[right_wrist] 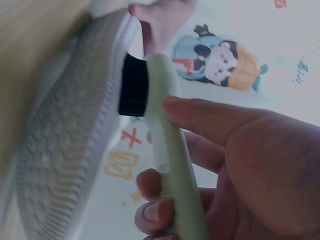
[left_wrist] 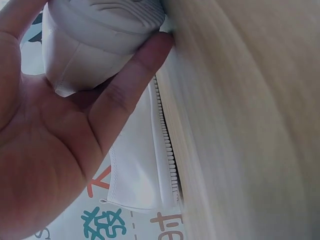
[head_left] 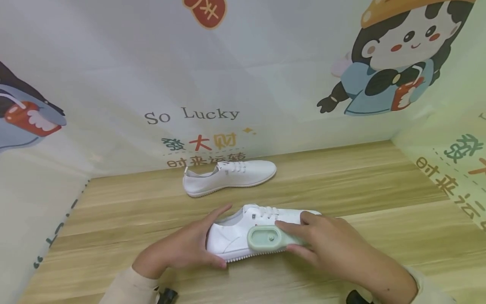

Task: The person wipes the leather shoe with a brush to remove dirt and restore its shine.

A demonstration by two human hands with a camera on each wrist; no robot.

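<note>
A white lace-up shoe (head_left: 228, 242) is in front of me, toe to the right, its ridged sole edge facing me. My left hand (head_left: 184, 245) grips its heel, the thumb low by the sole and a finger over the collar; the left wrist view shows the heel (left_wrist: 90, 45) between thumb and fingers. In my right hand (head_left: 334, 242) is a pale green brush (head_left: 262, 238), laid along the shoe's near side. Its dark bristles (right_wrist: 134, 86) touch the shoe's side just above the sole edge in the right wrist view, with thumb and fingers round the handle (right_wrist: 182, 175).
Behind, a second white shoe (head_left: 247, 175) stands on the wood-patterned surface (head_left: 125, 211), close to the back wall. Printed cloth walls (head_left: 273, 105) with cartoon figures and lettering enclose the back and both sides.
</note>
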